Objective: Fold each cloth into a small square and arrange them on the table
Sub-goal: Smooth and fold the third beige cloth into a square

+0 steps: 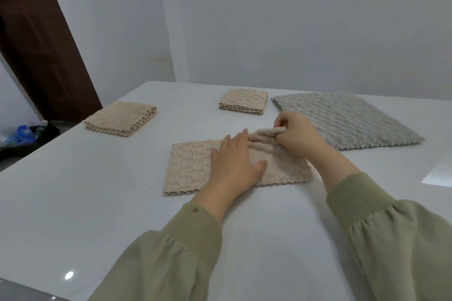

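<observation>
A beige cloth (188,166) lies as a wide rectangle on the white table (73,203), its far right corner bunched upward. Beyond it sit a left folded beige square (119,118) and a centre folded beige square (243,101). A grey cloth (347,120) lies flat at right.

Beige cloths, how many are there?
3: left folded square, far left; centre folded square, far centre; half-folded cloth, near centre, pressed by left hand, pinched by right hand. Folds could hide more.

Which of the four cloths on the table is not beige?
The large grey cloth, lying flat at the far right. The folded square on the left, the folded square at the back and the half-folded cloth are beige.
</observation>
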The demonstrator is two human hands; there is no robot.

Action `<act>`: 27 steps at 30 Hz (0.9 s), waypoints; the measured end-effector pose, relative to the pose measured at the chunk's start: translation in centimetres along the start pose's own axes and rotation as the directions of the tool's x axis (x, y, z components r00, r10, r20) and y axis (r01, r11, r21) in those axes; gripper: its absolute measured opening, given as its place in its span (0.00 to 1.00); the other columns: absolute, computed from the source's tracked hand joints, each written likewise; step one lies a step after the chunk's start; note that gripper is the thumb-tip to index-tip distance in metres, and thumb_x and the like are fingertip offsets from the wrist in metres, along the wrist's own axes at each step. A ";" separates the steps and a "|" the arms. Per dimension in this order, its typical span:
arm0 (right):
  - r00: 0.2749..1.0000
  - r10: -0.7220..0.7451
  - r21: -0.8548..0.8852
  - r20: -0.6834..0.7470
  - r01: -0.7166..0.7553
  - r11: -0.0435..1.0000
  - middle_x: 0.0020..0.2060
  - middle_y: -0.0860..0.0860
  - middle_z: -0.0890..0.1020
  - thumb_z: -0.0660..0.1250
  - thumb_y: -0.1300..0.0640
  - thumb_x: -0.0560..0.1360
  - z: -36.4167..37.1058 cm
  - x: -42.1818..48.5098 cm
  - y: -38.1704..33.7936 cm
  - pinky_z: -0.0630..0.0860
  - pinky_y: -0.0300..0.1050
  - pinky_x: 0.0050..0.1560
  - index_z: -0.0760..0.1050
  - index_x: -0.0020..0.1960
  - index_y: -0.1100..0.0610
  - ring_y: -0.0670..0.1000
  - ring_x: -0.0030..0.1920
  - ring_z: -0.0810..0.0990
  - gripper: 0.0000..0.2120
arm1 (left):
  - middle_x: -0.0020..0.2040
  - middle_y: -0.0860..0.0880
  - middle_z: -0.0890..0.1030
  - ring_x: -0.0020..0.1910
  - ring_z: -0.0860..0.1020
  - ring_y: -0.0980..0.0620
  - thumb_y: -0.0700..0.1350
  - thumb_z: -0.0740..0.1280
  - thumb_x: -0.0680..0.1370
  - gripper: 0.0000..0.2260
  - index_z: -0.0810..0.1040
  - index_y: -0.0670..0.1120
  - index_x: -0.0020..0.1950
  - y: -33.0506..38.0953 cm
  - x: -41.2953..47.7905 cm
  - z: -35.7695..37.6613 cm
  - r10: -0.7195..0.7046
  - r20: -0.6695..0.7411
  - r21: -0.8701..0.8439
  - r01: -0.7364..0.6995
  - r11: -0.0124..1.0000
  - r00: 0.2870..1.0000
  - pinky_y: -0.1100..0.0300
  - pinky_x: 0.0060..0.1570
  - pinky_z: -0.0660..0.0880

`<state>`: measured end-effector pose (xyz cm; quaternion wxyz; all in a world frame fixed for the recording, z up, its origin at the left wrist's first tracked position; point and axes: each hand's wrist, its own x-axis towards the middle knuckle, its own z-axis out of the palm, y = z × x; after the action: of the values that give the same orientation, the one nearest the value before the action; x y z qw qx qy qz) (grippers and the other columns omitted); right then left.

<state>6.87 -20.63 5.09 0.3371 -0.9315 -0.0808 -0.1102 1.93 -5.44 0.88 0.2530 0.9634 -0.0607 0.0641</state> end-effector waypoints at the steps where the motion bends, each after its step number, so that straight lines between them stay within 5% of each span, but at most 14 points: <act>1: 0.999 -0.036 0.044 0.001 0.035 0.998 0.34 0.48 0.76 0.63 0.69 0.68 -0.5 -0.3 -0.7 0.69 0.41 0.33 0.73 0.39 0.53 0.49 0.35 0.73 0.11 | 0.77 0.50 0.56 0.76 0.49 0.50 0.54 0.63 0.77 0.32 0.52 0.51 0.77 -0.2 0.2 -0.6 -0.007 -0.057 -0.108 0.001 0.994 0.998 0.45 0.74 0.50; 4: 0.990 -0.118 0.151 0.082 0.105 0.983 0.32 0.47 0.78 0.67 0.70 0.68 -2.1 -1.3 -2.6 0.69 0.31 0.30 0.75 0.39 0.52 0.44 0.31 0.74 0.12 | 0.74 0.50 0.62 0.75 0.54 0.53 0.47 0.64 0.78 0.23 0.64 0.54 0.73 -0.9 0.8 -2.4 0.005 -0.117 -0.412 -0.053 0.910 0.993 0.49 0.73 0.56; 6: 0.980 -0.156 0.137 0.120 0.139 0.981 0.31 0.46 0.77 0.68 0.69 0.68 -2.6 -1.9 -3.4 0.67 0.27 0.28 0.76 0.39 0.52 0.42 0.31 0.74 0.12 | 0.68 0.51 0.70 0.68 0.67 0.55 0.46 0.67 0.76 0.18 0.73 0.55 0.65 -1.1 0.8 -3.1 0.060 -0.111 -0.516 -0.110 0.849 0.992 0.52 0.68 0.65; 8: 0.978 -0.168 0.096 0.126 0.157 0.983 0.30 0.45 0.77 0.69 0.67 0.68 -2.6 -2.2 -3.8 0.67 0.27 0.27 0.76 0.39 0.52 0.42 0.31 0.74 0.10 | 0.59 0.52 0.76 0.56 0.74 0.57 0.45 0.70 0.75 0.12 0.78 0.56 0.56 -1.0 0.6 -3.5 0.076 -0.117 -0.526 -0.127 0.841 0.990 0.59 0.59 0.72; 12: 0.972 -0.152 0.055 0.178 0.144 0.988 0.33 0.45 0.77 0.71 0.61 0.69 -2.4 -2.4 -4.1 0.68 0.36 0.33 0.76 0.41 0.51 0.45 0.34 0.74 0.07 | 0.40 0.55 0.76 0.38 0.73 0.60 0.44 0.71 0.73 0.05 0.79 0.53 0.39 -0.7 0.4 -3.5 0.068 -0.170 -0.466 -0.141 0.873 0.983 0.64 0.40 0.68; 15: 0.927 -0.024 -0.190 0.375 0.102 0.976 0.40 0.43 0.78 0.74 0.49 0.66 -3.2 -2.5 -3.7 0.71 0.41 0.36 0.75 0.48 0.49 0.44 0.40 0.76 0.14 | 0.29 0.57 0.74 0.30 0.70 0.62 0.43 0.71 0.73 0.07 0.78 0.50 0.36 -0.8 0.3 -3.6 0.010 -0.270 -0.495 -0.148 0.856 0.963 0.65 0.34 0.65; 18: 0.890 0.123 -0.410 0.438 0.077 0.909 0.34 0.48 0.79 0.72 0.52 0.66 -3.2 -2.3 -2.8 0.74 0.44 0.36 0.77 0.41 0.55 0.50 0.36 0.78 0.09 | 0.32 0.52 0.77 0.32 0.71 0.58 0.43 0.70 0.74 0.06 0.79 0.46 0.37 -1.3 0.5 -3.9 -0.029 -0.396 -0.484 -0.181 0.856 0.918 0.61 0.36 0.68; 20: 0.966 0.108 -0.228 0.235 -0.053 0.972 0.29 0.52 0.74 0.69 0.59 0.67 -2.4 -1.6 -2.0 0.68 0.42 0.32 0.74 0.35 0.60 0.52 0.32 0.73 0.06 | 0.30 0.51 0.74 0.30 0.69 0.57 0.44 0.68 0.75 0.08 0.76 0.47 0.36 -1.5 0.5 -4.2 -0.024 -0.465 -0.434 -0.205 0.877 0.885 0.59 0.34 0.67; 22: 0.982 0.185 0.259 0.044 -0.190 0.947 0.31 0.54 0.74 0.68 0.64 0.68 -1.6 -0.9 -1.2 0.70 0.43 0.34 0.75 0.37 0.63 0.51 0.33 0.72 0.03 | 0.27 0.54 0.70 0.27 0.66 0.57 0.44 0.67 0.76 0.12 0.70 0.52 0.34 -1.5 0.5 -4.9 0.004 -0.487 -0.365 -0.208 0.908 0.873 0.61 0.31 0.64; 24: 0.953 0.247 0.719 0.178 -0.297 0.628 0.36 0.56 0.79 0.66 0.67 0.72 -1.0 -0.8 -1.0 0.77 0.44 0.39 0.77 0.44 0.63 0.52 0.38 0.78 0.02 | 0.28 0.55 0.69 0.27 0.66 0.56 0.44 0.65 0.77 0.10 0.69 0.49 0.36 -1.2 0.6 -5.5 -0.003 -0.428 -0.359 -0.166 0.919 0.904 0.64 0.30 0.63; 26: 0.903 0.212 0.851 0.373 -0.424 0.311 0.39 0.55 0.82 0.62 0.66 0.76 -0.6 -1.1 -1.3 0.80 0.42 0.36 0.76 0.49 0.60 0.51 0.37 0.82 0.05 | 0.29 0.53 0.71 0.28 0.67 0.55 0.45 0.66 0.77 0.08 0.72 0.45 0.39 -1.3 0.9 -6.0 -0.072 -0.294 -0.446 -0.070 0.892 0.953 0.63 0.30 0.63; 27: 0.883 0.204 0.847 0.423 -0.465 0.257 0.38 0.54 0.83 0.61 0.64 0.77 -0.7 -1.2 -1.4 0.80 0.41 0.33 0.76 0.51 0.60 0.49 0.36 0.83 0.06 | 0.30 0.51 0.73 0.28 0.69 0.54 0.46 0.66 0.77 0.08 0.74 0.45 0.40 -1.5 1.0 -6.3 -0.118 -0.206 -0.524 -0.008 0.851 0.971 0.62 0.30 0.64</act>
<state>5.33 -20.12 6.20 0.8105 -0.5683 0.0337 0.1379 2.52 -1.11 5.80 0.5117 0.8459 -0.0184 0.1493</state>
